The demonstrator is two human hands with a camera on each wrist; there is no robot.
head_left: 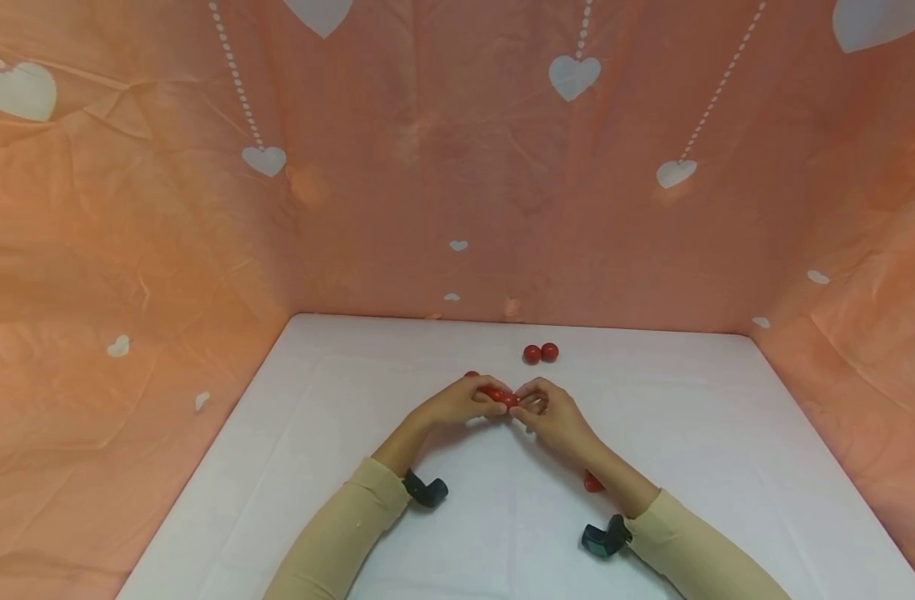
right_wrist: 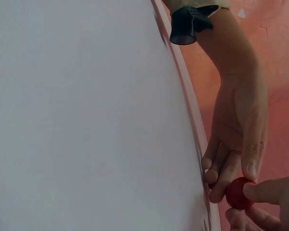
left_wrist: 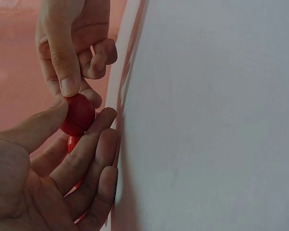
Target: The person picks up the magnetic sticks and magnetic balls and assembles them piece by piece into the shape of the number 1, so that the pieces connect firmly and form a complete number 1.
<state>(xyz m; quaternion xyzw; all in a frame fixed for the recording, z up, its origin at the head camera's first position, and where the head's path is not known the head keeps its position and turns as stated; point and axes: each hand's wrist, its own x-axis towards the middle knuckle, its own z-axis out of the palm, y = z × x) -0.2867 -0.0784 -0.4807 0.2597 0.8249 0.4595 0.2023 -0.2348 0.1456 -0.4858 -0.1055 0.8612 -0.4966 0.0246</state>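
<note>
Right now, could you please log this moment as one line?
left hand: pinches red ball | right hand: pinches same ball | two red balls: farther back on white table

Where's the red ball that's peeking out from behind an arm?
In the head view, the peeking red ball is right of centre, beside the person's right forearm, which partly covers it, just above the black wrist device.

text: none legible | labels: none legible | brands: none legible | numbers: none legible | signs: none legible
</note>
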